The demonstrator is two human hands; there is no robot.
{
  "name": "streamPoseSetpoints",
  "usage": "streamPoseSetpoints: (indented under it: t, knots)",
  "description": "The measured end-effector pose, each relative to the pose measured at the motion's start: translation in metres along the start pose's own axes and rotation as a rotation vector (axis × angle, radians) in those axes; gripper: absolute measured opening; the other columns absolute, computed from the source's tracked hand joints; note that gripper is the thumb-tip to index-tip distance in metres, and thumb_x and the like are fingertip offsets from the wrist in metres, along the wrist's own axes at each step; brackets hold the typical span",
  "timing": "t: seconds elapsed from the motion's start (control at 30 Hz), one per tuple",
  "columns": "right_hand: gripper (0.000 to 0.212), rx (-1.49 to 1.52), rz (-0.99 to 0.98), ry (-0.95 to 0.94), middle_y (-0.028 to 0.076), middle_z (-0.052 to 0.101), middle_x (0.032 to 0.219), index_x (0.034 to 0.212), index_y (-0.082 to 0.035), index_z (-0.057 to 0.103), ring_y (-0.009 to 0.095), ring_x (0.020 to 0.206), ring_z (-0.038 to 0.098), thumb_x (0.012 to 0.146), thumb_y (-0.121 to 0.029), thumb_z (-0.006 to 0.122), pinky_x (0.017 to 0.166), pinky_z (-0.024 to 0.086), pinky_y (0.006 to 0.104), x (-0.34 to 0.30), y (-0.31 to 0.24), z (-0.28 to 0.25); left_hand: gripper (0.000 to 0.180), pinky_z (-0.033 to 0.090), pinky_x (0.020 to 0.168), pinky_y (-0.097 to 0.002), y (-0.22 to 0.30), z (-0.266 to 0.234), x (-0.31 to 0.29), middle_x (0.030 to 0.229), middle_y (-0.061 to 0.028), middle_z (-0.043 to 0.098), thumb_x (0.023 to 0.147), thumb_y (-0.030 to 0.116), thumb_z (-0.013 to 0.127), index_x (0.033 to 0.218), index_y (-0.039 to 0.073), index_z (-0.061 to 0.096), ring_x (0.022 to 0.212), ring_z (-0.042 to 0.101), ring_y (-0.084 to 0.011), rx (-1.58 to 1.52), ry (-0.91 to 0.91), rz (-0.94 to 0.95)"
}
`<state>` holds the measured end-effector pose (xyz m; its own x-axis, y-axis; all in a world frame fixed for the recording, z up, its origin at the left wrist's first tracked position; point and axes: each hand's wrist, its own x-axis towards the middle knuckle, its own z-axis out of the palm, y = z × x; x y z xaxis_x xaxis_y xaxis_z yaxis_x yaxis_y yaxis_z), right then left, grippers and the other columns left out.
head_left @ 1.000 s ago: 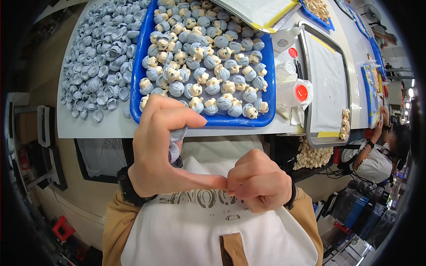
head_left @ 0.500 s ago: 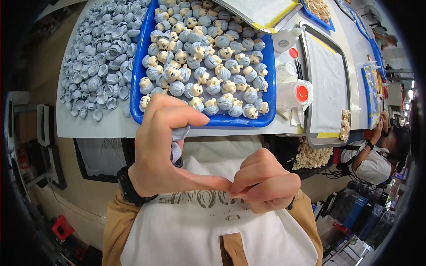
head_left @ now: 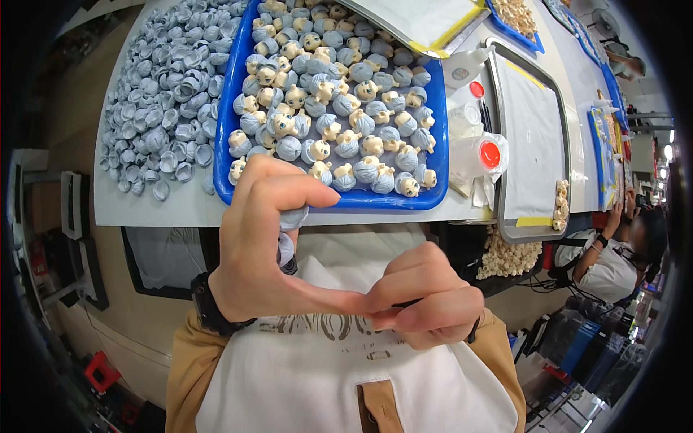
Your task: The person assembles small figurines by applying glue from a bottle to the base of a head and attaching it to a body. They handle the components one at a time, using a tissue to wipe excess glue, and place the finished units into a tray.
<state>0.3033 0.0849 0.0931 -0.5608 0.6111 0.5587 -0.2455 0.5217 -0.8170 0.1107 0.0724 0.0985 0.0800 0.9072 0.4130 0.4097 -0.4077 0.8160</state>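
My left hand is raised in front of the white apron, fingers curled round pale blue-grey hair-shell pieces that are partly hidden by the palm. Its thumb stretches right and meets my right hand, whose fingers are pinched together at the thumb's tip. Whatever lies in that pinch is too small or covered to make out. Just beyond the hands, a blue tray holds many small doll heads with blue-grey hair and cream faces.
Loose blue-grey hair shells are heaped left of the tray. To its right stand a white squeeze bottle, a red-capped container and a paper-lined metal tray. Cream parts fill a lower container. Another person sits far right.
My right hand has shifted slightly left along the left thumb, still pinched. The left hand keeps its place and its hold on the hair-shell pieces.
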Motion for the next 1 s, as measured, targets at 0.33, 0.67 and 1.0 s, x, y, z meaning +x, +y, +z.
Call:
streamPoseSetpoints:
  t: [0.33,0.67,1.0]
  knots:
    - [0.023,-0.076,0.027,-0.080,0.007,0.064,0.086,0.067,-0.007,0.057,0.020,0.069,0.048,0.057,0.012,0.065,0.059,0.040,0.0280,0.0024,-0.0048,-0.0053,0.073,0.042,0.063,-0.0303,-0.0009,-0.0016,-0.0025,0.085,-0.0079,0.053,0.039,0.032,0.091,0.095,0.003,0.053,0.076,0.050,-0.0225,0.041,-0.031,0.012]
    - [0.023,-0.064,0.021,-0.111,0.009,0.064,0.088,0.066,-0.007,0.056,0.021,0.069,0.049,0.058,0.009,0.071,0.061,0.041,0.0294,-0.0014,-0.0046,-0.0080,0.073,0.043,0.063,-0.0305,-0.0004,-0.0033,-0.0015,0.086,-0.0076,0.051,0.040,0.032,0.090,0.095,0.004,0.053,0.077,0.050,-0.0222,0.082,0.008,0.082]
    - [0.025,0.004,0.024,-0.122,0.012,0.064,0.088,0.061,-0.007,0.052,0.022,0.069,0.049,0.059,0.010,0.070,0.056,0.042,0.0307,-0.0001,-0.0028,-0.0070,0.078,0.028,0.045,-0.0208,-0.0020,-0.0039,0.0035,0.076,-0.0037,0.042,0.033,0.046,0.090,0.087,0.005,0.053,0.064,0.040,-0.0126,0.247,0.075,0.240]
